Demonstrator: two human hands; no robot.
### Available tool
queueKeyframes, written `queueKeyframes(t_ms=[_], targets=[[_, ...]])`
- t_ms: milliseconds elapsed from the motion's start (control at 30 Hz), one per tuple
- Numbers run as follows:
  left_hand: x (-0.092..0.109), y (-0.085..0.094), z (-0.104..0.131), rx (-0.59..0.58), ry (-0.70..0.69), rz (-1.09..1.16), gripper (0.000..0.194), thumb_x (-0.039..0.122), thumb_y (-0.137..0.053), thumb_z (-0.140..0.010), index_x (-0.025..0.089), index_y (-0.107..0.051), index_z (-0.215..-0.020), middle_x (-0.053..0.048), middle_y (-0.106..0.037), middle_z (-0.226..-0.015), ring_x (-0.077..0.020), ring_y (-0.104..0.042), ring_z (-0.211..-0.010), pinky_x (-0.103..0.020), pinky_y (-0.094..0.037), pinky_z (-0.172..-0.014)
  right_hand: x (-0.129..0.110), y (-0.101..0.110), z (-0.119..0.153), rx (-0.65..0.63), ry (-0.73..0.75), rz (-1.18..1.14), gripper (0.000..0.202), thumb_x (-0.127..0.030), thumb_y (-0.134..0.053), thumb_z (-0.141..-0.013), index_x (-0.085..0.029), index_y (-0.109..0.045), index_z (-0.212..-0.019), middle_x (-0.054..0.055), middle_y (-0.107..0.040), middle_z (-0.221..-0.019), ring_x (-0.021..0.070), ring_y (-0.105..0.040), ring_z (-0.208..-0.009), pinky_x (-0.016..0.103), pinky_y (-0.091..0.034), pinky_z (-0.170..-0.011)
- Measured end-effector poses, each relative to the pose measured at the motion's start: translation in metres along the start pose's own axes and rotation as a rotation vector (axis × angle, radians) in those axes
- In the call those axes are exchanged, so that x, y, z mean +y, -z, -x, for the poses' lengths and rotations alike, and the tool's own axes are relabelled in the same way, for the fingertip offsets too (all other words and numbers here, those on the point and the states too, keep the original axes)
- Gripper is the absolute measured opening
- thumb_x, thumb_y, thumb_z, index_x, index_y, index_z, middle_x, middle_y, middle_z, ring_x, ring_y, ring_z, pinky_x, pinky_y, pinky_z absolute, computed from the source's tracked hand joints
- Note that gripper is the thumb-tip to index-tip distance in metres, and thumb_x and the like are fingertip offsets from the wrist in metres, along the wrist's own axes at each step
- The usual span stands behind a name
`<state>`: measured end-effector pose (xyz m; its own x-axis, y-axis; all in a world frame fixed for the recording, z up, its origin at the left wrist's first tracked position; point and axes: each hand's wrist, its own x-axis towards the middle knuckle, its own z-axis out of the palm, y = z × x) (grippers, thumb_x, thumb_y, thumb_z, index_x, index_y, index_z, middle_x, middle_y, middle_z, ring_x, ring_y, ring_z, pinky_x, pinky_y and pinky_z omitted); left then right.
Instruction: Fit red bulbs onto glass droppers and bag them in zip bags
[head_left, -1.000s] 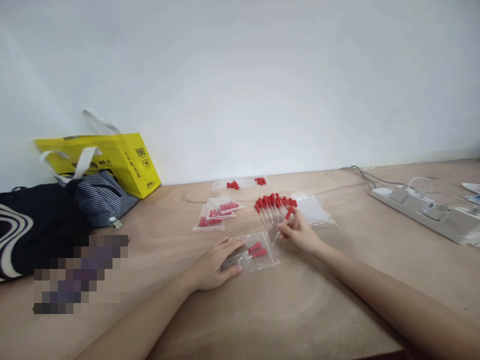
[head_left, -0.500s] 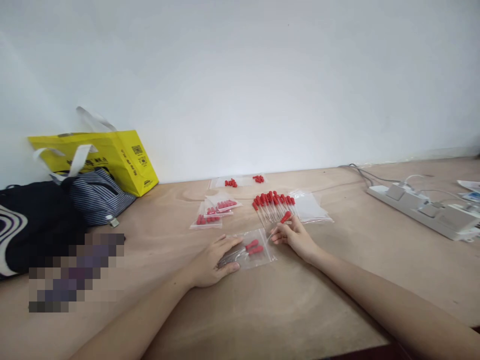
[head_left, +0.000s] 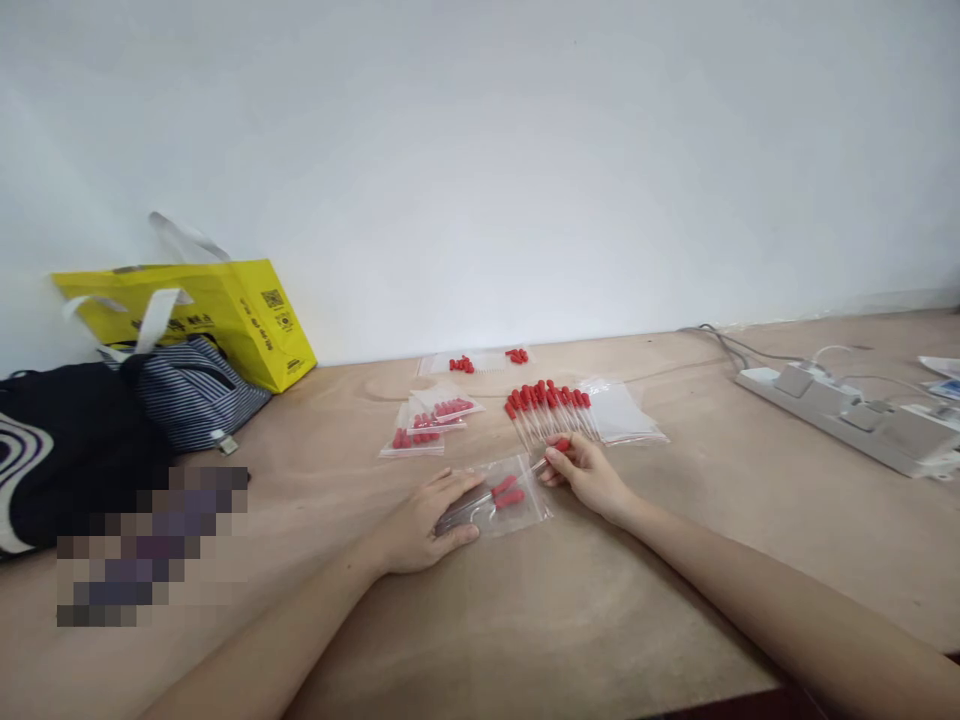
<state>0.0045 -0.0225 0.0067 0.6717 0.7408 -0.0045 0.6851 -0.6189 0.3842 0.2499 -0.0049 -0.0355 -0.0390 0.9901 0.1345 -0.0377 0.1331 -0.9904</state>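
Note:
A clear zip bag (head_left: pixel 531 508) with red-bulbed droppers inside lies flat on the table. My left hand (head_left: pixel 421 525) rests on the bag's left end, fingers apart, thumb at the lower edge. At the bag's right opening, my right hand (head_left: pixel 587 478) pinches a dropper by its red bulb (head_left: pixel 562 444); its clear tube points left into the bag. Just behind my right hand, a row of red-bulbed droppers (head_left: pixel 551 396) lies fanned out. Stacked white bags (head_left: pixel 624 412) lie right of the row. Filled bags with red bulbs (head_left: pixel 417 439) overlap behind my left hand.
Near the wall lie loose red bulbs (head_left: pixel 461 365) on clear plastic. At left stand a yellow bag (head_left: pixel 259 320), a striped bag (head_left: pixel 196 395) and a black bag (head_left: pixel 82 460). A white power strip (head_left: pixel 847 418) with plugs and cables lies at right.
My right hand has shifted slightly left and down, and the dropper in it has slid further into the bag. My left hand stays on the bag.

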Motion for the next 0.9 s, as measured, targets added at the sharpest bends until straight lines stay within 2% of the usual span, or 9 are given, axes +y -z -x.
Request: queueKeyframes(t_ms=[67, 167, 300, 433, 500, 567, 633, 767, 900], targets=[[0.000, 0.000, 0.000, -0.001, -0.011, -0.002, 0.054, 0.044, -0.043, -0.081, 0.022, -0.030, -0.129, -0.006, -0.035, -0.135, -0.0247, -0.027, -0.125, -0.045, -0.023, -0.103, 0.002, 0.002, 0.000, -0.093, 0.031, 0.117, 0.034, -0.047, -0.049, -0.074, -0.016, -0.050, -0.088, -0.003, -0.052, -0.056, 0.0116, -0.053, -0.052, 0.027, -0.045, -0.054], [-0.001, -0.001, 0.000, -0.007, -0.016, -0.004, 0.054, 0.044, -0.042, -0.081, 0.022, -0.030, -0.129, -0.005, -0.035, -0.135, -0.0245, -0.027, -0.125, -0.045, -0.022, -0.104, 0.004, 0.004, 0.000, -0.193, 0.124, 0.308, 0.028, -0.039, -0.052, -0.075, -0.017, -0.057, -0.092, 0.002, -0.059, -0.069, 0.0131, -0.054, -0.061, 0.028, -0.044, -0.059], [-0.001, -0.001, 0.000, -0.004, -0.011, -0.009, 0.054, 0.043, -0.042, -0.082, 0.023, -0.029, -0.130, -0.005, -0.034, -0.136, -0.0245, -0.027, -0.125, -0.046, -0.022, -0.104, 0.004, 0.000, 0.002, -0.178, 0.131, 0.315, 0.028, -0.033, -0.059, -0.070, -0.017, -0.055, -0.094, 0.002, -0.062, -0.075, 0.0113, -0.052, -0.058, 0.025, -0.043, -0.055], [0.000, -0.001, 0.000, -0.010, -0.005, -0.002, 0.055, 0.041, -0.043, -0.081, 0.022, -0.029, -0.130, -0.006, -0.034, -0.136, -0.0255, -0.027, -0.125, -0.047, -0.023, -0.103, 0.000, -0.005, 0.004, -0.209, 0.130, 0.386, 0.015, -0.032, -0.058, -0.070, -0.016, -0.059, -0.071, -0.001, -0.059, -0.061, 0.0096, -0.049, -0.052, 0.021, -0.038, -0.049], [0.000, -0.001, 0.001, -0.021, 0.015, -0.003, 0.055, 0.042, -0.043, -0.081, 0.022, -0.029, -0.130, -0.006, -0.033, -0.137, -0.0264, -0.025, -0.126, -0.048, -0.022, -0.103, -0.003, -0.005, 0.003, -0.305, 0.205, 0.453, 0.018, -0.029, -0.054, -0.073, -0.016, -0.060, -0.062, -0.001, -0.057, -0.058, 0.0105, -0.051, -0.056, 0.022, -0.040, -0.054], [0.000, 0.000, 0.000, -0.026, 0.022, -0.007, 0.056, 0.043, -0.042, -0.081, 0.022, -0.029, -0.130, -0.006, -0.031, -0.137, -0.0266, -0.023, -0.127, -0.048, -0.022, -0.103, -0.006, -0.001, 0.000, -0.368, 0.285, 0.489, 0.019, -0.026, -0.052, -0.073, -0.016, -0.061, -0.060, 0.000, -0.059, -0.065, 0.0115, -0.054, -0.063, 0.022, -0.041, -0.060], [0.000, 0.000, 0.000, -0.029, 0.014, -0.010, 0.056, 0.044, -0.042, -0.081, 0.021, -0.029, -0.130, -0.006, -0.032, -0.137, -0.0261, -0.024, -0.126, -0.048, -0.022, -0.103, -0.008, 0.003, -0.008, -0.289, 0.265, 0.571, 0.014, -0.023, -0.053, -0.071, -0.017, -0.064, -0.065, 0.001, -0.061, -0.070, 0.0116, -0.054, -0.064, 0.022, -0.041, -0.061], [0.001, 0.001, 0.000, -0.029, 0.009, -0.012, 0.055, 0.043, -0.042, -0.081, 0.020, -0.029, -0.130, -0.007, -0.034, -0.136, -0.0256, -0.025, -0.126, -0.047, -0.022, -0.103, -0.015, 0.008, -0.034, 0.051, 0.069, 0.857, 0.012, -0.024, -0.054, -0.069, -0.018, -0.064, -0.073, 0.000, -0.062, -0.068, 0.0118, -0.055, -0.062, 0.021, -0.040, -0.058], [0.001, 0.001, 0.000, -0.019, 0.010, -0.004, 0.054, 0.044, -0.042, -0.081, 0.021, -0.031, -0.129, -0.006, -0.034, -0.136, -0.0252, -0.025, -0.126, -0.047, -0.024, -0.103, -0.024, 0.000, -0.062, 0.217, -0.002, 0.973, 0.019, -0.032, -0.051, -0.071, -0.017, -0.063, -0.074, 0.006, -0.064, -0.077, 0.0180, -0.057, -0.074, 0.026, -0.040, -0.064]])
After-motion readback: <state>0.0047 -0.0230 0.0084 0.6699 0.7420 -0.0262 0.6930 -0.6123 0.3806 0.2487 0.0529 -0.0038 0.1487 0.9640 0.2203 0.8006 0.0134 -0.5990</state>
